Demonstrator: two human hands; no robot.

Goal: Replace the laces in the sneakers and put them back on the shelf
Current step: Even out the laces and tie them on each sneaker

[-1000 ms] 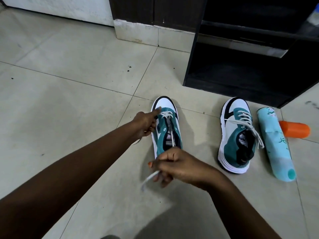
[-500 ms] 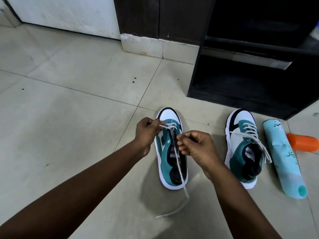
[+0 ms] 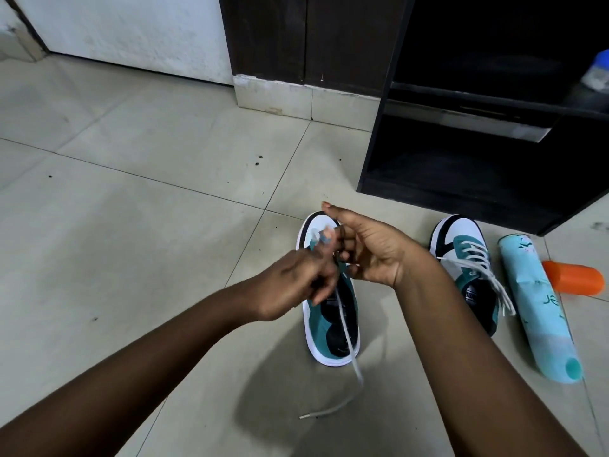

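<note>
My left hand (image 3: 296, 282) fingers curled, pinching the white lace (image 3: 346, 328) over the near sneaker (image 3: 333, 324); lace runs down from my fingers past the heel, loose end on the floor tiles (image 3: 131, 258). My right hand (image 3: 369, 249) just beside, fingers bent; can't tell if it grips lace. Second sneaker (image 3: 468, 268), laced, right of my right hand. Black shelf (image 3: 461, 179) beyond. Teal can (image 3: 537, 308), orange cap (image 3: 573, 277) far right.

Dim, even indoor light, cool in tone. Soft shadow on the pale glossy floor tiles (image 3: 138, 225) at 6 o'clock. Motion blur on fingertips (image 3: 324, 237) near centre. Near-black interior of the dark wooden shelf unit (image 3: 461, 179) at 2 o'clock. Wide-angle bending toward the edges.
</note>
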